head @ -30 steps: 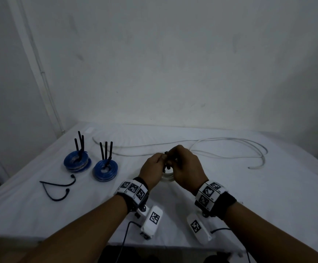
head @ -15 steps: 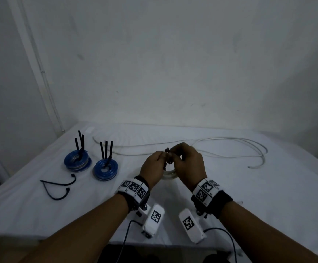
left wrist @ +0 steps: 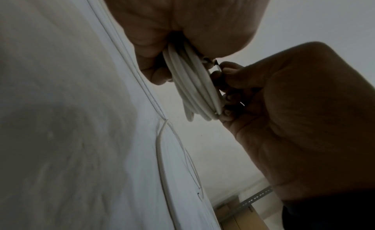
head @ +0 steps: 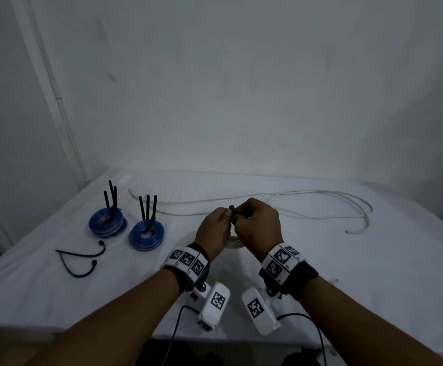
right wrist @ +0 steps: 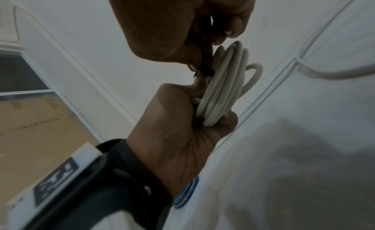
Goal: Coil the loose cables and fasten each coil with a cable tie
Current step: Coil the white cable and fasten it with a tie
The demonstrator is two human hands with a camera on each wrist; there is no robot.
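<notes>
Hands meet above the white table [head: 373, 273]. Left hand [head: 213, 229] curls its fingers round the white cable coil [left wrist: 192, 86], held up off the cloth. Right hand [head: 258, 228] pinches the black cable tie [head: 232, 210] at the coil's top.

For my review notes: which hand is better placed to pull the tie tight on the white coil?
Probably the right hand: it pinches the black tie above the coil, while the left hand grips the coil.
</notes>
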